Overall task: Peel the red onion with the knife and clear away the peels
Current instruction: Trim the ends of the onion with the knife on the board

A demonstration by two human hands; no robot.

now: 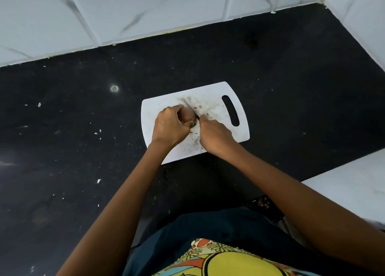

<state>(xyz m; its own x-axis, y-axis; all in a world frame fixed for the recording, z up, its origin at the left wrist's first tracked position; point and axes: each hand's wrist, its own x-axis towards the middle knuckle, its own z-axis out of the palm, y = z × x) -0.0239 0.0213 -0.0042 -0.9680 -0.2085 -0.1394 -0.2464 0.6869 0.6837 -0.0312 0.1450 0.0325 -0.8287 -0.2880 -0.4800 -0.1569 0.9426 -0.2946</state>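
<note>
fingers [179,114] gripping onion [188,116], stained board [239,134]

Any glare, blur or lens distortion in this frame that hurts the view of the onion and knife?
Head view: wide-angle bending curves the tile lines; a small glare spot on the black counter; the left hand hides most of the onion; knife blade small, slightly soft; the right hand covers its handle.

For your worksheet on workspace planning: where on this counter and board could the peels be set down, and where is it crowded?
Free: the black counter left of the cutting board, and the stretch between board and tiled wall. Crowded: the board's middle, where the left hand holds the onion and the right hand works the knife.
</note>
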